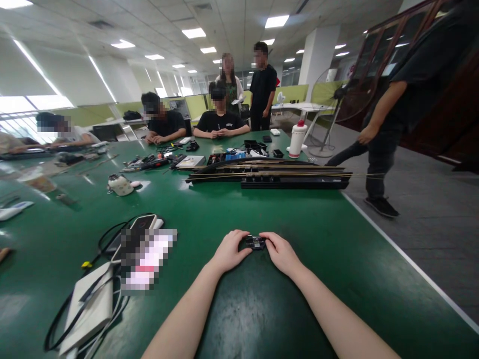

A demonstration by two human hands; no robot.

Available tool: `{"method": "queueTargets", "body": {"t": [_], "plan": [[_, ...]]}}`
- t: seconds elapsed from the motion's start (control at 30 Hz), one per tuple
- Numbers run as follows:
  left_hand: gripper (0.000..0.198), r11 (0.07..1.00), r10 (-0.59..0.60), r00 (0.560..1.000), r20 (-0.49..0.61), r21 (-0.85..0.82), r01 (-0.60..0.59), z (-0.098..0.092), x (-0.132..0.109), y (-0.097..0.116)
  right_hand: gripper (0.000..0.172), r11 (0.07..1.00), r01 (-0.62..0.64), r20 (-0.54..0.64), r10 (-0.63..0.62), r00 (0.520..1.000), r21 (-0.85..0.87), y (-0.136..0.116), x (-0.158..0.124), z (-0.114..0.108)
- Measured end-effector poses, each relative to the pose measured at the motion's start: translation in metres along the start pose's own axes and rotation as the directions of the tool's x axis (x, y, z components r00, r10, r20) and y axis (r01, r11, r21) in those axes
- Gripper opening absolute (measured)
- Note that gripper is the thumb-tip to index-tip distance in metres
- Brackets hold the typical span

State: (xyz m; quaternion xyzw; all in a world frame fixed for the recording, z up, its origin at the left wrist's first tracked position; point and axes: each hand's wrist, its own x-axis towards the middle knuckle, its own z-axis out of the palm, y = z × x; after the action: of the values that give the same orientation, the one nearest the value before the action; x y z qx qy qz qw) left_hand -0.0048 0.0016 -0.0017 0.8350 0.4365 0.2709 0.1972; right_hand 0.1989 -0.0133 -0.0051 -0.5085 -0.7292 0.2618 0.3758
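Observation:
Both my hands meet around a small black part with metallic bits (256, 243), low over the green table. My left hand (232, 251) grips its left end between thumb and fingers. At the opposite end, the fingers of my right hand (280, 252) are closed on the same part. Its exact kind is too small to make out. Beyond my hands lie long black rails (295, 183) with thin golden rods (269, 172) along them.
Left of my arms are a white box (92, 304), tangled cables and a phone (141, 227). A small white pouch (120, 184) and a white bottle (298, 139) stand farther off. Tools litter the far table (318, 224). Several people sit or stand around; one person (389, 109) is at the right.

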Motion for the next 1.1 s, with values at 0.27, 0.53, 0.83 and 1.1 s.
{"method": "queueTargets", "body": {"t": [0.27, 0.53, 0.83, 1.1], "plan": [[0.043, 1.000, -0.005, 1.000, 0.007, 0.005, 0.005, 0.0003, 0.0002, -0.0023, 0.030, 1.000, 0.009, 0.016, -0.008, 1.000, -0.019, -0.0019, -0.0003, -0.0007], [0.038, 1.000, -0.003, 1.000, 0.022, 0.000, 0.003, -0.0014, 0.0012, -0.0003, 0.030, 0.999, 0.001, 0.024, 0.000, 1.000, -0.040, -0.0035, -0.0005, -0.0012], [0.038, 1.000, 0.002, 1.000, 0.029, 0.002, -0.002, -0.0026, 0.0015, -0.0004, 0.029, 0.999, 0.030, 0.011, -0.030, 0.999, -0.036, -0.0022, -0.0004, -0.0003], [0.041, 1.000, -0.007, 0.999, 0.034, -0.014, 0.008, -0.0014, 0.0007, -0.0016, 0.027, 0.978, 0.171, -0.014, -0.174, 0.985, -0.117, -0.0084, -0.0039, -0.0019]]}}
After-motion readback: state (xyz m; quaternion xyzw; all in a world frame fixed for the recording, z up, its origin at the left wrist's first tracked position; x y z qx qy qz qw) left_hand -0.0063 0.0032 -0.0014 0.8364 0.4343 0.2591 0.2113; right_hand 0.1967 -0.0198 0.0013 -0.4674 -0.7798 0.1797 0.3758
